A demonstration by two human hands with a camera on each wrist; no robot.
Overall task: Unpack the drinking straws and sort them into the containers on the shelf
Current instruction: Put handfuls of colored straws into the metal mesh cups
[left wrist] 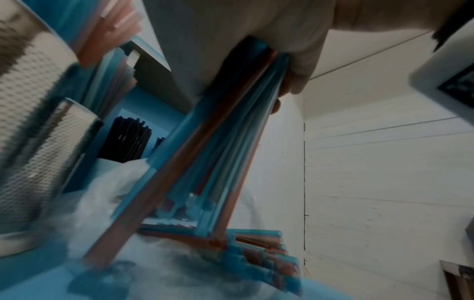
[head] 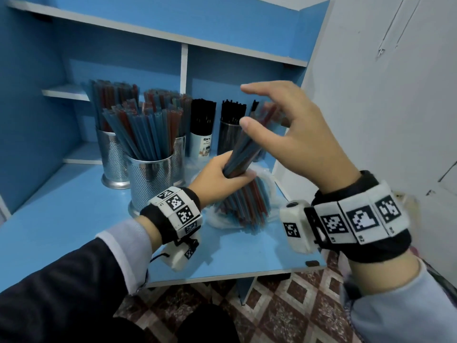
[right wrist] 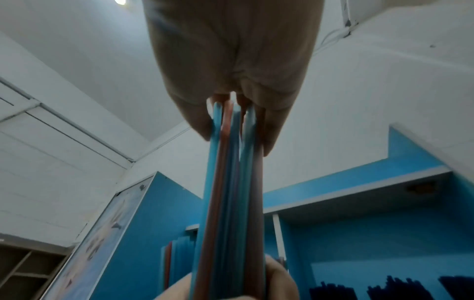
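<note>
My left hand (head: 220, 173) grips a bundle of blue and red straws (head: 243, 154) round its middle. The bundle leans to the right. Its lower ends fan out on the blue shelf board (head: 74, 206) inside a crumpled clear wrapper (head: 214, 220). My right hand (head: 284, 134) hovers over the bundle's top ends with thumb and forefinger spread. In the right wrist view the straws (right wrist: 231, 203) run up to the right hand's fingers (right wrist: 269, 138), which touch their tips. The left wrist view shows the gripped straws (left wrist: 218, 142) and more straws (left wrist: 256, 249) lying flat beneath them.
Three perforated metal cups (head: 148, 174) full of blue and red straws stand to the left. Behind the bundle a white cup (head: 201, 144) and a dark cup (head: 228, 137) hold black straws. A white wall (head: 371, 95) is on the right, and the board's front edge (head: 222, 278) is near my wrists.
</note>
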